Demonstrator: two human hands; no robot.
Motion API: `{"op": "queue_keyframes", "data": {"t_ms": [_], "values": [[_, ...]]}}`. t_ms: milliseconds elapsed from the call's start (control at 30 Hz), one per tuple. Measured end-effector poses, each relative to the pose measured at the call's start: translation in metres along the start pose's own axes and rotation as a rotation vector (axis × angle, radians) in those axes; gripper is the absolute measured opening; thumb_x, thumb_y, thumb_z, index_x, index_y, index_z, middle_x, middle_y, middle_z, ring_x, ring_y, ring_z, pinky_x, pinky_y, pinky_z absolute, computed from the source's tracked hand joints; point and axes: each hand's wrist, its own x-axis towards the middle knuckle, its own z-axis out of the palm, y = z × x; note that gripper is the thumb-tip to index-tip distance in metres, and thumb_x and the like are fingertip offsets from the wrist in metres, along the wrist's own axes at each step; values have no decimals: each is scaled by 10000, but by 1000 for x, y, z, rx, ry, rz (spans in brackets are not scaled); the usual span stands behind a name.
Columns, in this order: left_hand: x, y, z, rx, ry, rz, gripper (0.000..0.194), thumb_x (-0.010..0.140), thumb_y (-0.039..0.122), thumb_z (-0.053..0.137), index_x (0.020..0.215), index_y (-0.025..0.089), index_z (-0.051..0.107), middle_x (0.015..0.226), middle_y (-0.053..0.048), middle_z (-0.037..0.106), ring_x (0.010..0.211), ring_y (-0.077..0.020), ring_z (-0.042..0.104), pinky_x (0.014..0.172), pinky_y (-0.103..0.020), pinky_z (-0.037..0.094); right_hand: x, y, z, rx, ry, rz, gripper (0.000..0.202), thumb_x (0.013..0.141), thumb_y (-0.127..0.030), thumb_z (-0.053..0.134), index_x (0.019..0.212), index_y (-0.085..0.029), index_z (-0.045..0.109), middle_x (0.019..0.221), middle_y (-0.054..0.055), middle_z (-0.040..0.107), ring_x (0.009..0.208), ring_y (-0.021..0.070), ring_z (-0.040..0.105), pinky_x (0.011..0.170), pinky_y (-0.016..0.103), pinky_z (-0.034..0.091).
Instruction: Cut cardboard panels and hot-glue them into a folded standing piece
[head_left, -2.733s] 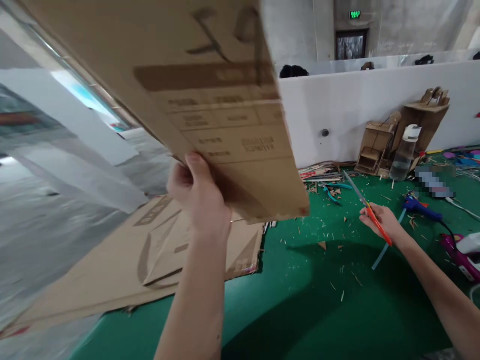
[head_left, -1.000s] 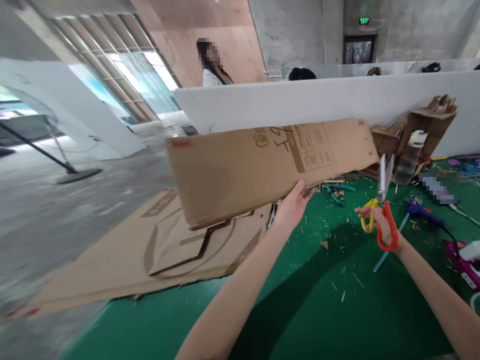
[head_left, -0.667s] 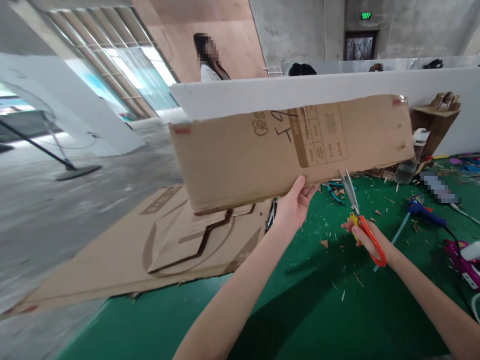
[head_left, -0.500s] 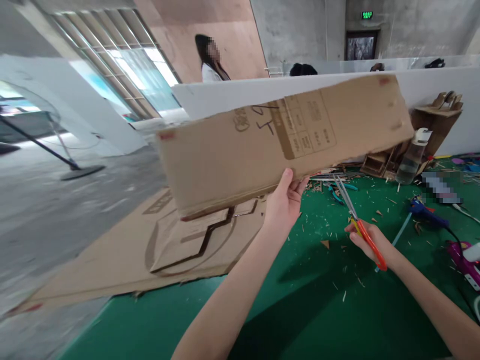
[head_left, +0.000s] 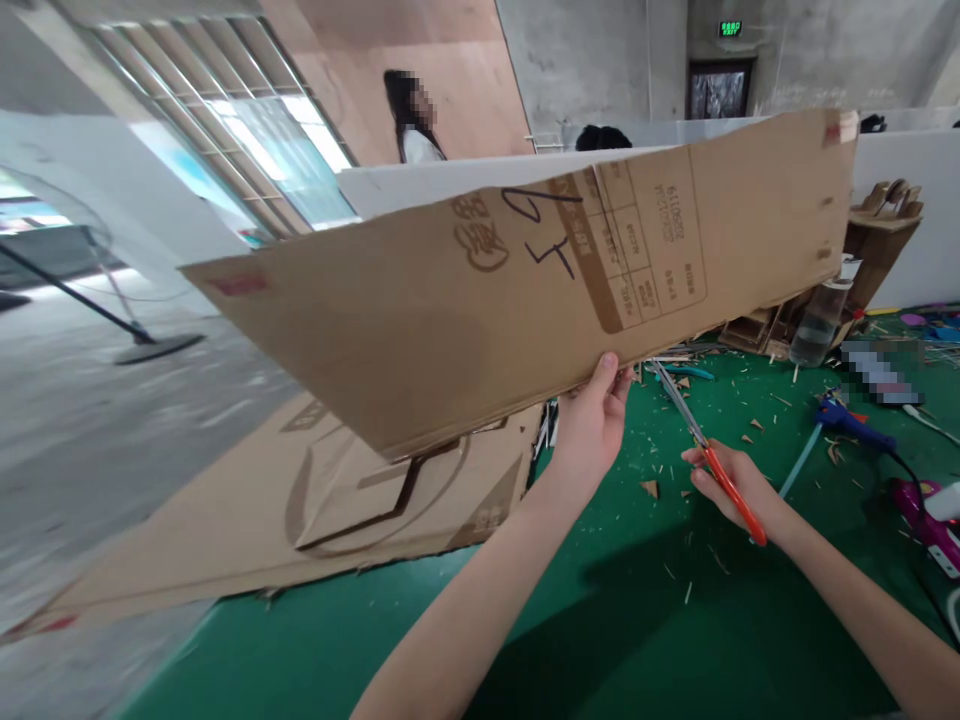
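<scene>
A long brown cardboard piece [head_left: 360, 310], printed and marked in dark pen, is held up over the table, tilted with its right end higher. My left hand [head_left: 596, 420] pinches its lower edge, thumb on the near face and fingers behind. In my right hand [head_left: 727, 485] are scissors [head_left: 724, 480] with orange-red handles, their blades pointing up and left towards the lower edge of the cardboard. Beneath the raised piece, a larger cardboard sheet [head_left: 210, 500] with a dark cut-like line lies on the left of the table.
The green table [head_left: 300, 650] carries scraps, teal-handled pliers [head_left: 694, 372], a clear bottle [head_left: 817, 325], a blue glue gun [head_left: 855, 425], a phone [head_left: 881, 375] and a purple power strip [head_left: 926, 525]. Behind stand a cardboard structure [head_left: 877, 250] and a white partition; a person [head_left: 411, 120] is beyond it.
The raised cardboard has turned and come nearer, its left end spreading leftward and its right end rising. My left hand has shifted slightly right and down; the scissors have moved slightly left.
</scene>
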Motion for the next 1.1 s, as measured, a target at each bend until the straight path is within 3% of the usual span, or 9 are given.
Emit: {"op": "queue_keyframes", "data": {"t_ms": [300, 600, 800, 1100], "values": [[8, 2, 1, -8, 88, 62, 273, 610, 63, 808, 797, 198, 661, 822, 36, 705, 757, -101, 661, 724, -237, 548, 4, 0, 3, -25, 18, 30, 436, 837, -557, 522, 1018, -163, 575, 908, 108, 687, 744, 222, 664, 703, 351, 493], [4, -22, -3, 3, 89, -53, 300, 631, 29, 779, 862, 182, 663, 813, 17, 711, 738, -110, 668, 746, -268, 570, 12, 8, 9, 72, 103, 53, 448, 834, -582, 512, 957, -162, 607, 979, 132, 691, 785, 220, 653, 691, 333, 501], [2, -28, -8, -18, 55, -172, 224, 659, 57, 769, 828, 167, 672, 801, 5, 712, 768, -120, 671, 821, -300, 547, 14, 11, 10, 100, 136, 75, 558, 833, -632, 490, 1007, -119, 622, 874, 107, 660, 740, 200, 627, 680, 325, 480], [1, -36, -14, 22, 24, -251, 203, 632, 114, 804, 767, 183, 669, 765, 22, 707, 754, -103, 657, 784, -251, 496, 12, 13, 9, 119, 135, 82, 506, 833, -632, 500, 998, -164, 598, 962, 112, 676, 834, 223, 645, 783, 374, 505]]}}
